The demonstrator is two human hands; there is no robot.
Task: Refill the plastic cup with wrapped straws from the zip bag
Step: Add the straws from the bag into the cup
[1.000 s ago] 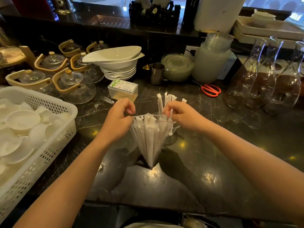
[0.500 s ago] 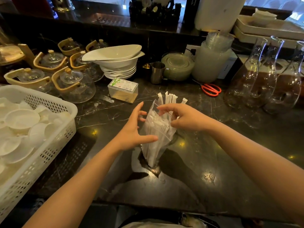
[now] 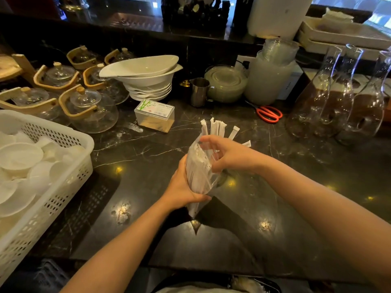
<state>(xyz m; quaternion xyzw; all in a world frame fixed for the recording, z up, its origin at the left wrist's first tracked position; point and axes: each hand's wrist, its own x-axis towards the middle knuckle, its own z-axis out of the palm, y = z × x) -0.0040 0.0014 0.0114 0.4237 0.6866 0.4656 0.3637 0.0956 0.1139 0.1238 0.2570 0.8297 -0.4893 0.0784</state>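
A clear zip bag (image 3: 198, 176) packed with white wrapped straws stands upright over the dark marble counter (image 3: 264, 208). My left hand (image 3: 182, 187) grips the bag's lower part from the left. My right hand (image 3: 230, 154) is at the bag's open mouth with its fingers reaching in among the straws. Behind my right hand, several wrapped straws (image 3: 218, 127) fan upward from the plastic cup; the cup itself is almost wholly hidden by the bag and my hand.
A white basket of small dishes (image 3: 53, 187) sits at the left. Glass teapots (image 3: 91, 106), stacked white bowls (image 3: 146, 81), a toothpick box (image 3: 155, 115), a steel jug (image 3: 198, 92), orange scissors (image 3: 268, 114) and glass carafes (image 3: 342, 98) line the back.
My left hand let go of the bag's top edge and dropped to grip its lower part. My right hand moved from the rim into the open mouth.
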